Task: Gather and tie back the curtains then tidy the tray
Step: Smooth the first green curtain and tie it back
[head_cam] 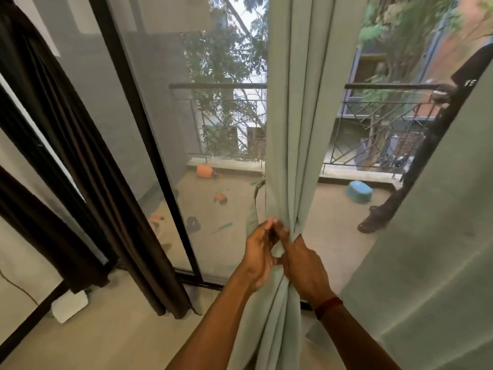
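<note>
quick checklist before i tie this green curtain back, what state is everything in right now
1. Middle green curtain drawn into one bundle at the hands: ok.
2. Left hand pinching the folds: ok.
3. Right hand wrapped round the bundle: ok.
4. Bundle already tied: cannot tell, the hands cover that spot.
5. Right-side green curtain gathered: not ok, it hangs loose.

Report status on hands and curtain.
Left hand and right hand both grip pale green fabric curtain, gathered into a bunch. No finished tie visible. Second green panel hangs loose at right.
</note>
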